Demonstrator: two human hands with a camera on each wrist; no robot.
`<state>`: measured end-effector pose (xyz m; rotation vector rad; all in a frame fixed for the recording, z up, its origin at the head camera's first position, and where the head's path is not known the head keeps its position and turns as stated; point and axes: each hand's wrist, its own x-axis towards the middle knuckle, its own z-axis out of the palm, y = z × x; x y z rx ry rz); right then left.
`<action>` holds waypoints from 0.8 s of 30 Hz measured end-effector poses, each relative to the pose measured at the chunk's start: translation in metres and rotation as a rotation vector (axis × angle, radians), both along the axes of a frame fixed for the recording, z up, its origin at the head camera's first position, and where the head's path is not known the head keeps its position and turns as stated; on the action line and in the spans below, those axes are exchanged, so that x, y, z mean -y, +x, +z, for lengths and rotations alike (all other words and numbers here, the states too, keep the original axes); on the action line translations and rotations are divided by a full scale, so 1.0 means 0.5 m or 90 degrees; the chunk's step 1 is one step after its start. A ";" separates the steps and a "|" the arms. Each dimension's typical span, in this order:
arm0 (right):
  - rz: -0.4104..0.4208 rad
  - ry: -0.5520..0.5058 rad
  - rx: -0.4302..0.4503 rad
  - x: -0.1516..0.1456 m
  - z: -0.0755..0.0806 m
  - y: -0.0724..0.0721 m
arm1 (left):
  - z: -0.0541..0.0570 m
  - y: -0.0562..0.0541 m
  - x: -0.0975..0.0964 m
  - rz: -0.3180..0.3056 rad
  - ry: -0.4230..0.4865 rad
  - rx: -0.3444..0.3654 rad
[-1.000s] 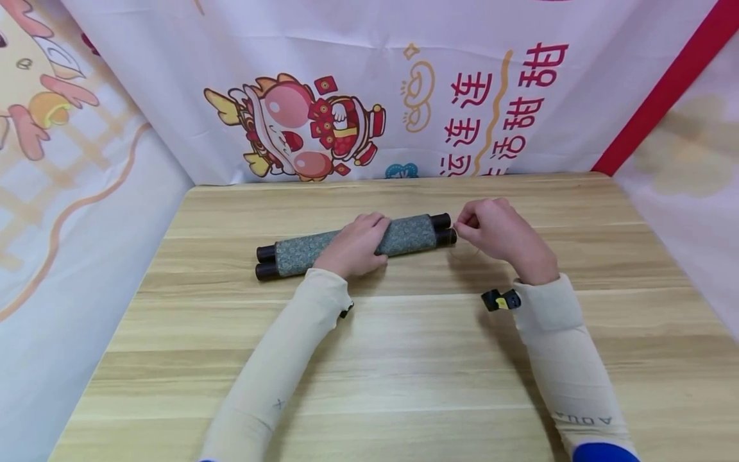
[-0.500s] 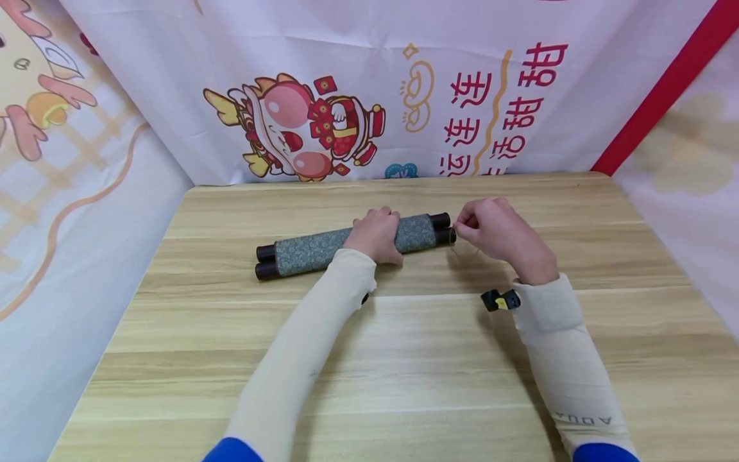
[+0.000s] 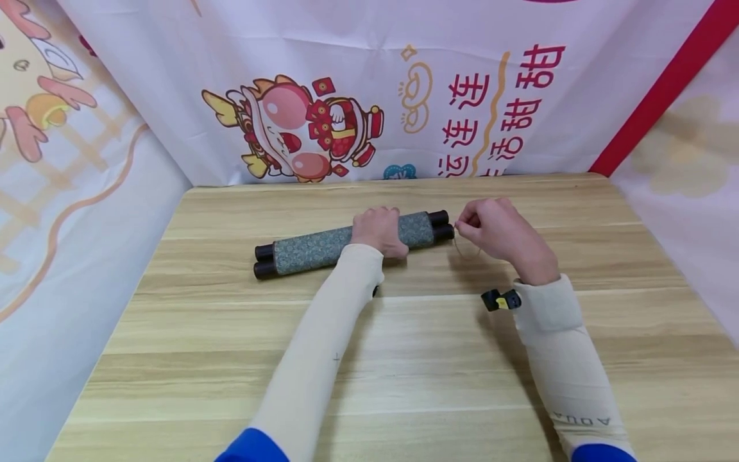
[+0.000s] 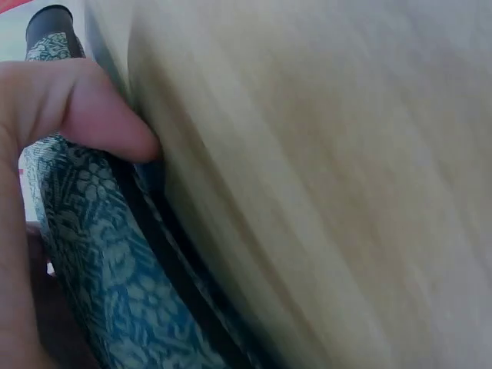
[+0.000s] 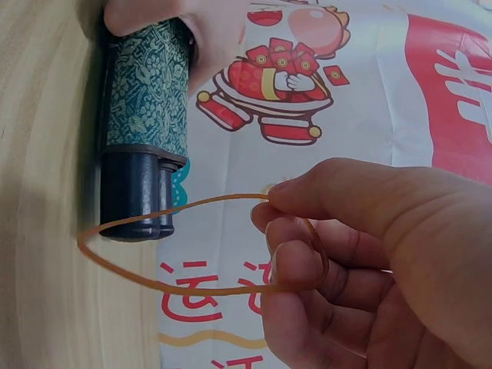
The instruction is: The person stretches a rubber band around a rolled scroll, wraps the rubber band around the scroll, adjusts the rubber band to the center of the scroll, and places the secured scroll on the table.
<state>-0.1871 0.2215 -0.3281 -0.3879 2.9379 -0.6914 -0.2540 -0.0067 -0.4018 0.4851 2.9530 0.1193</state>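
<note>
A rolled scroll point(image 3: 314, 250) with green-blue floral fabric and dark rod ends lies aslant on the wooden table. My left hand point(image 3: 379, 232) grips it right of its middle; in the left wrist view the thumb point(image 4: 108, 123) bends over the fabric. Just off the scroll's right end is my right hand point(image 3: 499, 234), pinching an orange rubber band point(image 5: 181, 290) between thumb and fingers. The band makes a stretched loop that overlaps the dark rod ends point(image 5: 131, 192) in the right wrist view.
The wooden table point(image 3: 427, 359) reaches back to a white printed cloth point(image 3: 346, 38) with cartoon figures and red characters. Another printed cloth point(image 3: 156, 167) stands along the left side. A small black camera point(image 3: 501, 300) sits at my right wrist.
My left hand has slid right along the scroll, toward the rod ends near my right hand. The right hand has stayed nearly still, with the band's loop showing wider below it.
</note>
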 end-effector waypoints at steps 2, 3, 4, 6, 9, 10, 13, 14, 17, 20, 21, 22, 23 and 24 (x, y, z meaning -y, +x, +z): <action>-0.004 -0.001 0.002 -0.002 0.001 0.001 | 0.004 0.000 0.004 -0.016 -0.001 -0.008; -0.006 -0.002 0.003 -0.003 0.002 0.001 | 0.005 0.000 0.005 -0.021 0.000 -0.010; -0.007 -0.003 0.003 -0.003 0.002 0.002 | 0.004 -0.001 0.005 -0.026 0.000 -0.015; -0.007 -0.002 0.000 -0.005 0.002 0.002 | 0.003 -0.001 0.006 -0.030 -0.001 -0.020; -0.008 -0.002 0.000 -0.005 0.002 0.001 | 0.003 0.002 0.012 -0.038 -0.001 -0.025; -0.008 -0.003 -0.001 -0.006 0.001 0.001 | 0.003 0.003 0.015 -0.040 0.002 -0.026; -0.011 -0.009 -0.004 -0.007 0.001 0.000 | 0.007 0.009 0.026 -0.043 0.016 -0.029; -0.012 -0.010 -0.004 -0.008 0.001 -0.001 | 0.010 0.011 0.030 -0.045 0.022 -0.030; -0.017 -0.008 -0.010 -0.009 0.001 -0.002 | 0.014 0.019 0.042 -0.054 0.039 -0.024; -0.016 -0.002 -0.008 -0.008 0.001 -0.003 | 0.014 0.031 0.055 -0.061 0.048 -0.012; -0.015 0.000 -0.009 -0.007 0.000 -0.003 | 0.014 0.036 0.059 -0.061 0.049 -0.008; -0.014 0.000 -0.008 -0.006 0.000 -0.003 | 0.013 0.041 0.063 -0.061 0.049 -0.005; -0.013 0.000 -0.007 -0.006 -0.001 -0.003 | 0.012 0.046 0.066 -0.060 0.050 -0.001; -0.013 -0.002 -0.006 -0.005 -0.001 -0.002 | 0.012 0.052 0.069 -0.060 0.051 0.004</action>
